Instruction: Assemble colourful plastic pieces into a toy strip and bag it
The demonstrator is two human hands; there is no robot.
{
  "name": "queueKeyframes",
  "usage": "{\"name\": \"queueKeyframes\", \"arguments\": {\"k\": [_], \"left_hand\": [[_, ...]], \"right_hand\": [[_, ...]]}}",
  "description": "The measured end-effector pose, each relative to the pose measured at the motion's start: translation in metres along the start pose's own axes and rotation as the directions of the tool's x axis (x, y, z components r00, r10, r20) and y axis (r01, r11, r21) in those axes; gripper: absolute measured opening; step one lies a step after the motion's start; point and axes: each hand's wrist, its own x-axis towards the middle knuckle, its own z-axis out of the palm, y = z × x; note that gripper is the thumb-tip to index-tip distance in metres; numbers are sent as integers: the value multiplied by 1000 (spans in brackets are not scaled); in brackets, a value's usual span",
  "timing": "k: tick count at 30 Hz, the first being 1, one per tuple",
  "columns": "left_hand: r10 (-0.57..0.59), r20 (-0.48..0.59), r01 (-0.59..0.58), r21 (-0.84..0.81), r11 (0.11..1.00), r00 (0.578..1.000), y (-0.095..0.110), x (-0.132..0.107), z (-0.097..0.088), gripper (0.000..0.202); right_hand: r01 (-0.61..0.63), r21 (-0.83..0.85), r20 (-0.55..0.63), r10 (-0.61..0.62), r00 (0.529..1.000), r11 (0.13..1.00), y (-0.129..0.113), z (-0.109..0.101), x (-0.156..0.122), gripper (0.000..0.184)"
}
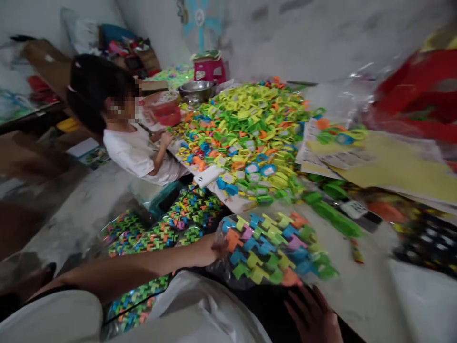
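Observation:
A see-through plastic bag full of flat, puzzle-like pieces in yellow, green, blue, orange and pink lies across my lap, against the table's near edge. My left hand is closed on the bag's left end. By the bag's lower right corner, my right hand is open with fingers spread over dark cloth; whether its fingertips touch the bag I cannot tell. More bags of similar pieces stand on the floor to my left, partly behind my left arm.
A large heap of plastic toy watches covers the table beyond the bag. A white phone-like object lies at the table edge. Another person sits at the left, hands at the heap. Papers and a red bag are on the right.

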Motion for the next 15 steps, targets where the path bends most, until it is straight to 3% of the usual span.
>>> {"name": "queueKeyframes", "arguments": {"k": [4, 8, 12, 15], "left_hand": [[-143, -112, 139, -40, 989, 983, -5, -27, -40, 12], [-119, -248, 103, -74, 992, 962, 16, -66, -95, 25], [-195, -385, 137, -171, 976, 902, 38, -125, -156, 28], [-325, -541, 209, -266, 941, 775, 38, -180, -200, 24]], "right_hand": [[0, -69, 177, 12, 984, 998, 2, 11, 22, 62], [-100, -98, 370, 129, 920, 990, 2, 45, 34, 70], [-256, -208, 534, 329, 779, 944, 7, 126, 34, 61], [-260, -304, 685, 400, 608, 916, 12, 204, 28, 65]]}}
